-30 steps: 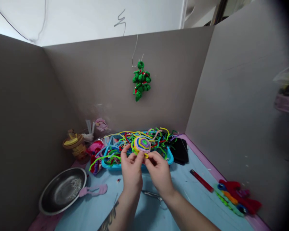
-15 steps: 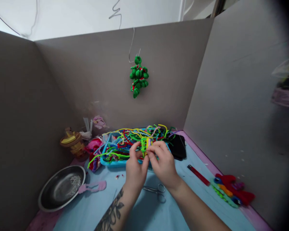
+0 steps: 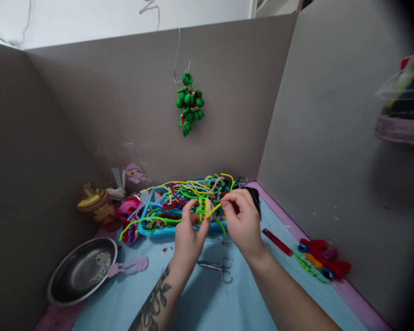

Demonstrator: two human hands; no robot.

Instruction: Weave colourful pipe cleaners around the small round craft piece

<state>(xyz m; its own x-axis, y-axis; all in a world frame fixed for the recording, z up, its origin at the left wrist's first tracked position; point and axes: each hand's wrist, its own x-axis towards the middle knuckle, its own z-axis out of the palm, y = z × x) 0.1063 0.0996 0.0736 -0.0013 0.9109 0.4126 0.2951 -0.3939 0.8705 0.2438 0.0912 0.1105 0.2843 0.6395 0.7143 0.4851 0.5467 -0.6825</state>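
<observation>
In front of the tray, my left hand (image 3: 189, 236) pinches a small woven piece of green, yellow and pale pink pipe cleaners (image 3: 200, 207) between thumb and fingers. My right hand (image 3: 244, 223), a little to the right, is closed on the free end of a yellow pipe cleaner (image 3: 214, 210) that slants up from the piece. Both hands are raised over the table, partly covering the blue tray (image 3: 163, 233) and its heap of many-coloured pipe cleaners (image 3: 182, 191). Below them, small metal scissors (image 3: 217, 265) lie on the light blue cloth.
To the left are a metal bowl (image 3: 72, 276) with small pale beads and a pink strip (image 3: 134, 265) at its rim. On the right lie a red cutter (image 3: 278, 242) and a red fuzzy figure (image 3: 326, 257). A green ornament (image 3: 189, 105) hangs before the grey back panel (image 3: 124, 92).
My right hand has drawn away from my left, to the right, with the yellow pipe cleaner stretched between them. The camera view has shifted slightly, so the surroundings sit further left.
</observation>
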